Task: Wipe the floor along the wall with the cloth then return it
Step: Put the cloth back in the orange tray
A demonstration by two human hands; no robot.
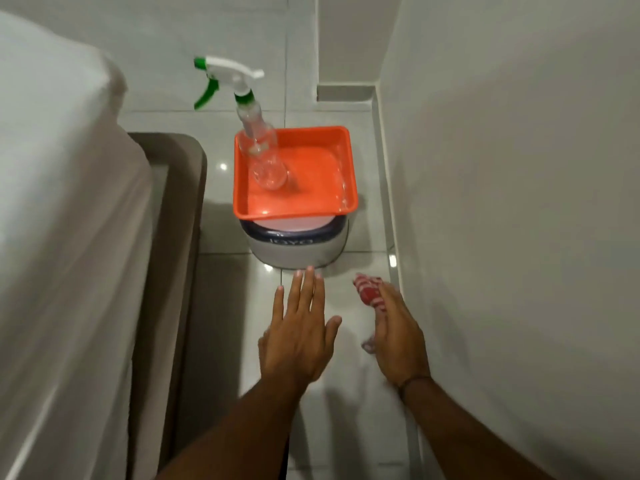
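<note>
I judge the step in hand to be the wipe itself, with the cloth [367,292] bunched in my right hand [398,336] low over the floor [304,427], close to the strip where the tiles meet the wall [519,202]. To do it well I would press the cloth flat on the tiles rather than leave it balled, keep it tight against the skirting, and draw it in one long line along the wall instead of short dabs. I would also keep clear of the grey tub [298,247] just ahead, since the orange tray [346,174] on top of it carries a spray bottle [258,147] that leans and looks easy to tip. The right fingers are curled around the red-and-white cloth, which pokes out past the fingertips and below the palm; whether it touches the floor yet I cannot tell, as the picture is blurred there. My left hand [299,336] is spread wide and flat, fingers [304,289] straight, holding nothing, hovering near the front of the tub.
</note>
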